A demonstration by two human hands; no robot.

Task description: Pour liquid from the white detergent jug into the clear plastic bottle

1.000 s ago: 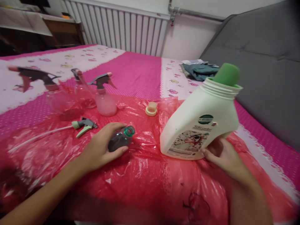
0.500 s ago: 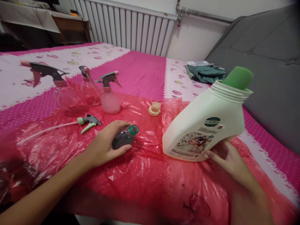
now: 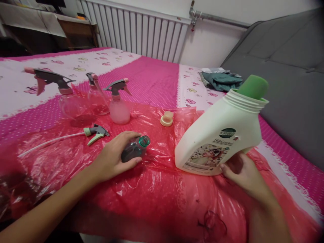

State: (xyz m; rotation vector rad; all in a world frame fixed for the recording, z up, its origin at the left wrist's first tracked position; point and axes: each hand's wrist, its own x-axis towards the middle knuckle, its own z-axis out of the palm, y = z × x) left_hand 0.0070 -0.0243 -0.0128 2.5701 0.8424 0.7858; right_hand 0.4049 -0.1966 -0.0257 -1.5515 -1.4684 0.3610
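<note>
My left hand [image 3: 117,153] is wrapped round a small dark-green see-through bottle [image 3: 133,150], its uncapped mouth tilted towards the right. Just left of it lies a trigger spray head [image 3: 97,132] with a long white tube. On the right, my right hand [image 3: 244,173] grips the large pale-green detergent jug [image 3: 215,135] low on its handle side; some fingers are hidden behind it. The jug leans to the right, and its green spout [image 3: 253,87] shows with no lid on. A cream cap [image 3: 166,118] rests between the bottle and the jug.
Three pink spray bottles [image 3: 119,109] stand at the back left. Under everything, a red plastic sheet [image 3: 152,199] covers part of the pink patterned bed. Folded clothes [image 3: 222,80] lie at the far right, beside a grey headboard [image 3: 283,60]. A white radiator [image 3: 139,28] lines the wall.
The jug has shifted slightly left and down in view, with my right hand still on it. My left hand and the small bottle have stayed nearly in place.
</note>
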